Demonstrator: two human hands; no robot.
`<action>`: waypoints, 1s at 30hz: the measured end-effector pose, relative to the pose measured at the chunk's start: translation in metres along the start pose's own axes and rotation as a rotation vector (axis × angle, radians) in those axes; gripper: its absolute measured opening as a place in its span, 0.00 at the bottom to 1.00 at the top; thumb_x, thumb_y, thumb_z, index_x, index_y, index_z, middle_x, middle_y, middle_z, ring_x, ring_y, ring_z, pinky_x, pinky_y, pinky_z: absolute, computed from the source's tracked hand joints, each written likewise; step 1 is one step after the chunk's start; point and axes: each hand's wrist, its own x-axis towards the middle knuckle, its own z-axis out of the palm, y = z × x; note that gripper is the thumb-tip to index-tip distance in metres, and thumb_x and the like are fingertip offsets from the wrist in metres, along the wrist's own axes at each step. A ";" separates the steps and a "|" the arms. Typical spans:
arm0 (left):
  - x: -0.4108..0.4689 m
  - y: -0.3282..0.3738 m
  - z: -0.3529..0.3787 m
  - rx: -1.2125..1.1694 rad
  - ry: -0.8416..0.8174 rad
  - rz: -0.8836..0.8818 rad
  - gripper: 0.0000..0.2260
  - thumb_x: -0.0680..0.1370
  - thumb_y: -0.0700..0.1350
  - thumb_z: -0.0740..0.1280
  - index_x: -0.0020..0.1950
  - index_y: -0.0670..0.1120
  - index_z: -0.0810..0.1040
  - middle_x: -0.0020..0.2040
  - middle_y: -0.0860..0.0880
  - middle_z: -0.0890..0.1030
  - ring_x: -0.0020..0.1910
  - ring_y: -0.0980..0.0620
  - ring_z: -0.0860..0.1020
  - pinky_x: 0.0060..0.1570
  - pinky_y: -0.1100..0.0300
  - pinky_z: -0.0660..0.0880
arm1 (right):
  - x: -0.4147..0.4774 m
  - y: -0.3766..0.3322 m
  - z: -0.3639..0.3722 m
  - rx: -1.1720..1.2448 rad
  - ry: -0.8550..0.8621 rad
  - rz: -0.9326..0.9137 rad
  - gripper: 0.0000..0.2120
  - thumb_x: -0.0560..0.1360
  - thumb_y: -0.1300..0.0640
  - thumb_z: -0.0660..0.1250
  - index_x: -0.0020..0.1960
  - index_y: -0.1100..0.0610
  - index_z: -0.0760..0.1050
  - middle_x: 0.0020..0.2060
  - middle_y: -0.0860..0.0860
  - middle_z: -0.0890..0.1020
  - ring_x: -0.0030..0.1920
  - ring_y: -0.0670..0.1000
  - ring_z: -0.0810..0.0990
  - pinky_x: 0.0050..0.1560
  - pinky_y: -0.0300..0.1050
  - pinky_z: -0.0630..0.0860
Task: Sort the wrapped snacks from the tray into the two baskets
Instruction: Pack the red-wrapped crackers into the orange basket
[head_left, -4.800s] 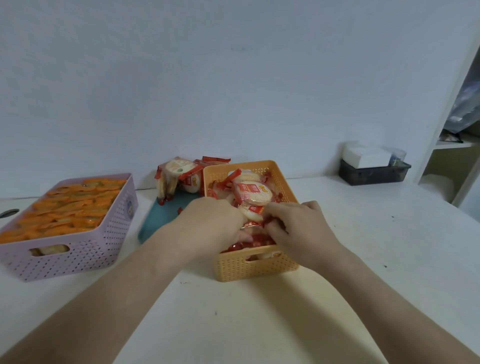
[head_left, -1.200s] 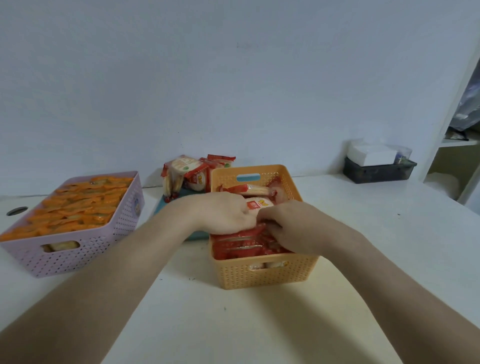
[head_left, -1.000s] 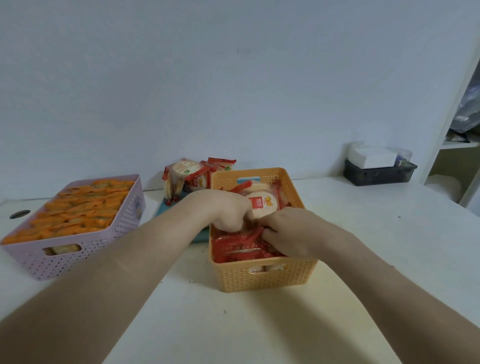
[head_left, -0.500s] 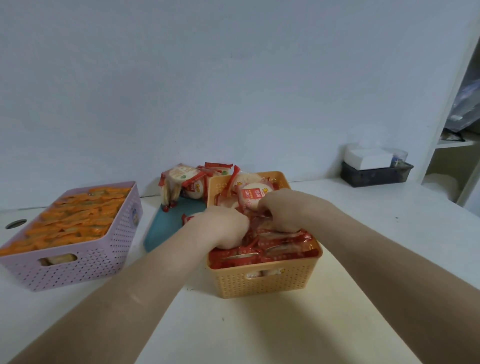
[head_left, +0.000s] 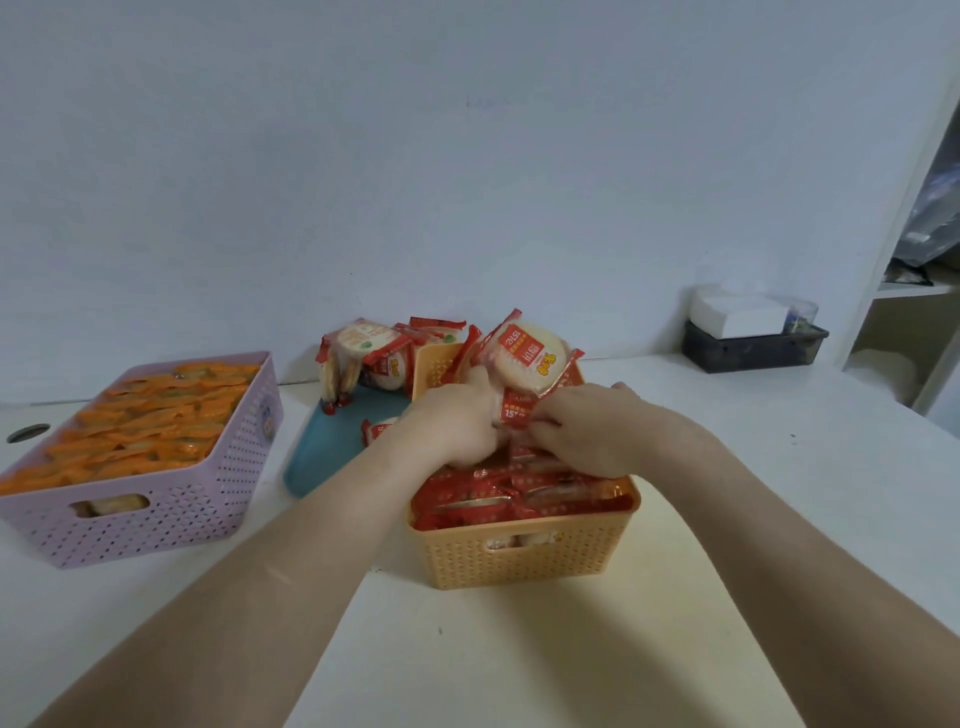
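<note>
Over orange basket (head_left: 524, 558): left hand (head_left: 451, 431), right hand (head_left: 589, 439) clamped on packs (head_left: 525, 364).
Packs: likely light, crackly, brittle; pinch wrapper edges.

Both forearms reach over orange basket (head_left: 519, 564) on white bench (head_left: 467, 654). Left grip (head_left: 457, 426) & right grip (head_left: 587, 431) meet above its middle, fingers curled on a round red-wrapped snack (head_left: 524, 358) held upright, label twd cam. Basket packed w/ red packs (head_left: 519, 499) up to rim. Behind-left: teal tray (head_left: 327, 452) w/ leftover snacks (head_left: 363, 358). Far left: purple basket (head_left: 156, 519) full of orange packs (head_left: 145, 415). Back right: dark bin (head_left: 753, 353).
</note>
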 end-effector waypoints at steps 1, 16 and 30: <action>0.001 -0.001 -0.001 -0.069 0.011 -0.010 0.29 0.80 0.51 0.61 0.77 0.44 0.53 0.54 0.43 0.80 0.43 0.46 0.81 0.46 0.50 0.79 | -0.002 -0.003 0.007 -0.011 0.040 -0.003 0.21 0.82 0.43 0.48 0.52 0.51 0.77 0.47 0.48 0.80 0.51 0.52 0.76 0.58 0.55 0.62; -0.005 -0.017 0.006 0.259 0.236 0.270 0.13 0.79 0.50 0.61 0.63 0.49 0.73 0.55 0.48 0.76 0.57 0.47 0.73 0.51 0.50 0.76 | -0.020 -0.009 0.032 0.061 0.445 -0.003 0.19 0.81 0.42 0.46 0.49 0.49 0.73 0.44 0.45 0.76 0.51 0.49 0.75 0.56 0.51 0.64; 0.003 -0.022 -0.008 0.181 0.389 0.211 0.18 0.71 0.48 0.73 0.56 0.52 0.69 0.56 0.52 0.72 0.59 0.49 0.68 0.54 0.54 0.70 | -0.016 -0.006 0.034 0.079 0.433 0.036 0.13 0.82 0.49 0.49 0.42 0.48 0.67 0.42 0.45 0.79 0.48 0.50 0.77 0.53 0.52 0.60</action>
